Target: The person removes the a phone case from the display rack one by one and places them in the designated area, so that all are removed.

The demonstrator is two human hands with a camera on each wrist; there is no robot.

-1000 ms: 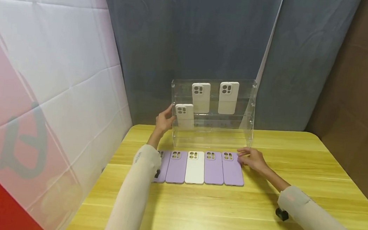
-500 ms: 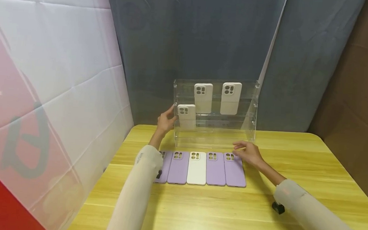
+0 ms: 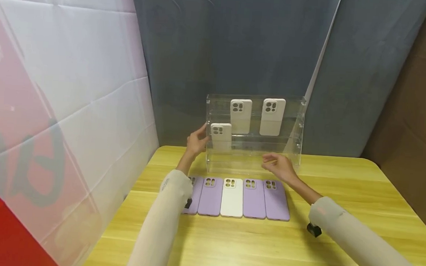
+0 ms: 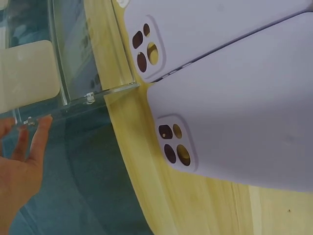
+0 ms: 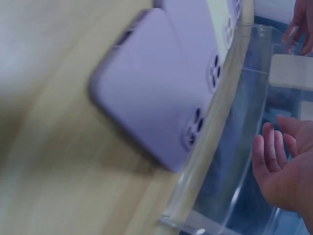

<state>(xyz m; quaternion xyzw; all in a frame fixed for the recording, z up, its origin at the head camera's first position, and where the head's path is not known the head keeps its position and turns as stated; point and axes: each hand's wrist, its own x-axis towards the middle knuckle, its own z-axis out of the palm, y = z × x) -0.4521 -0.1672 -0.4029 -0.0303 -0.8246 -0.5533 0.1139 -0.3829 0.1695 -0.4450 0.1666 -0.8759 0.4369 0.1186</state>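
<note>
A clear tiered display stand (image 3: 254,168) holds three white phone cases, two at the top (image 3: 240,116) (image 3: 272,117) and one lower left (image 3: 221,137). My left hand (image 3: 196,142) grips the stand's left side edge; in the left wrist view, its fingertips (image 4: 44,125) meet that clear edge. My right hand (image 3: 279,166), holding nothing, is in front of the stand's lower right part with fingers loosely bent. Before the stand lies a row of cases: a white one (image 3: 232,197) between purple ones (image 3: 210,196) (image 3: 277,200). My left sleeve partly covers the leftmost purple case (image 3: 194,195).
The yellow wood-grain table (image 3: 242,248) carries the stand and the row. Grey cloth (image 3: 240,41) hangs behind it, a white printed sheet (image 3: 71,51) on the left and brown cloth (image 3: 412,112) on the right.
My right hand has left the rightmost purple case and moved up and left, toward the stand's front. My left hand stays at the stand's side. The whole view has shifted slightly.
</note>
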